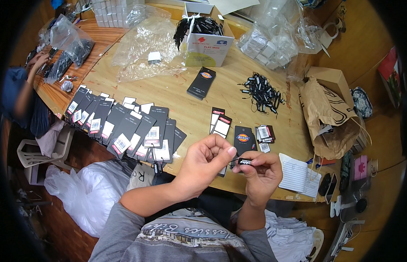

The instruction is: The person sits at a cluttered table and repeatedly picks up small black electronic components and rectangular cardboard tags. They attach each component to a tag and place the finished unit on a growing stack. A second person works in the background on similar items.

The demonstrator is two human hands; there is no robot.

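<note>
My right hand (262, 177) pinches a small black string seal (245, 162) with pale lettering between thumb and fingers. From it a thin black cord runs to my left hand (204, 160), whose thumb and forefinger are closed on it. Just beyond my fingers lies a black hang tag (244, 139) with an oval logo. Beside it are a small stack of white-and-black labels (265, 134) and some long black tags with white panels (221, 125). Many finished-looking black hang tags (125, 126) with barcode stickers overlap along the table's left edge.
A tangled pile of black string seals (261, 92) and a stack of black tags (201, 83) lie farther back. Behind stands a box (206, 54) full of strings. A paper bag (328, 120) and lined notepad (295, 172) sit right. Another person's hand (38, 60) is far left.
</note>
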